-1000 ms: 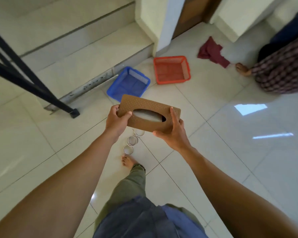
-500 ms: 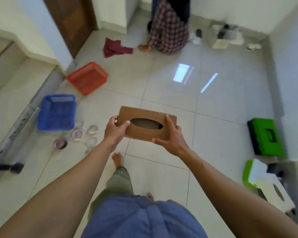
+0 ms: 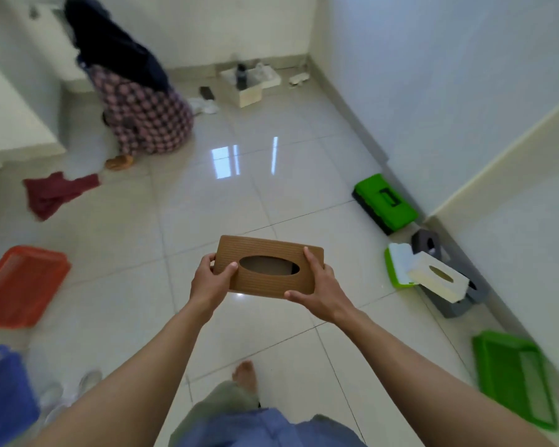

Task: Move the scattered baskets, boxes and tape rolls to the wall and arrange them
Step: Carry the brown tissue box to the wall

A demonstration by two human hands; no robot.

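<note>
Brown tissue box [image 3: 268, 269] gripped at short ends by left hand [image 3: 208, 282] and right hand [image 3: 320, 288], fingers [image 3: 309, 259] curled round it, long axis crosswise; white box [image 3: 439, 280] by wall [image 3: 465, 91] lies ahead-right, right hand nearer.

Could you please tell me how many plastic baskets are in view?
3: an orange plastic basket at left, a blue plastic basket at bottom left, and a green plastic basket by the right wall. Others may be hidden.
</note>
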